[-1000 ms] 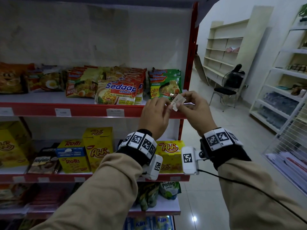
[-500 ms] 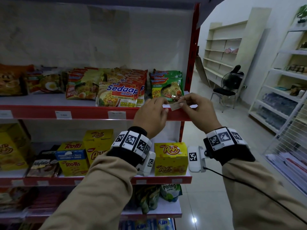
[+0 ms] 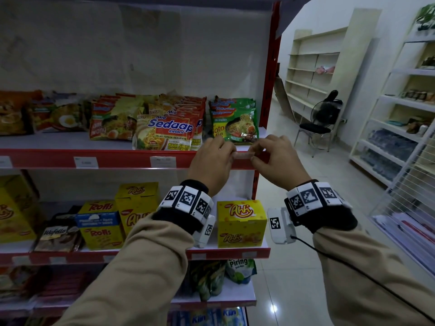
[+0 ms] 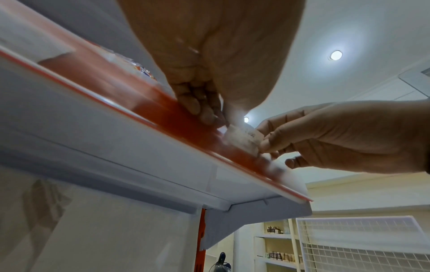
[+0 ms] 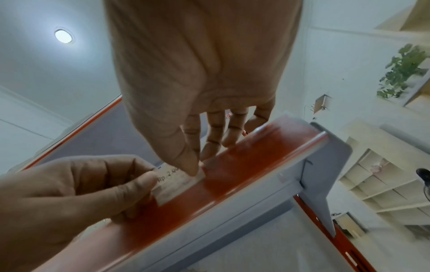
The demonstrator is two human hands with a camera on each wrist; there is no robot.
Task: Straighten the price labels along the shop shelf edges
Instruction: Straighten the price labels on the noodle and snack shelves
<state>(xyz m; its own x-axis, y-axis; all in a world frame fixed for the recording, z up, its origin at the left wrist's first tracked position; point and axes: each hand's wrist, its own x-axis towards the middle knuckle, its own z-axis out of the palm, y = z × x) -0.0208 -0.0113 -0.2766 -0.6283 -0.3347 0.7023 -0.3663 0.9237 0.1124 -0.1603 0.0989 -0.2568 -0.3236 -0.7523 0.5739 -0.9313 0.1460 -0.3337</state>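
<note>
At shelf edge's right end | both hands (image 3: pixel 213 161) (image 3: pixel 279 158) pinch price label (image 5: pixel 178 184) by its ends | seat level, press flat into red rail (image 5: pixel 244 173)

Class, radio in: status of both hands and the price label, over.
Left hand and right hand both pinching price label. Label against red shelf edge strip. Nothing in the way.

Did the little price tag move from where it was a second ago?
Yes. The price tag has come down from in front of the green noodle packet onto the red shelf edge, pinched by both hands.
</note>
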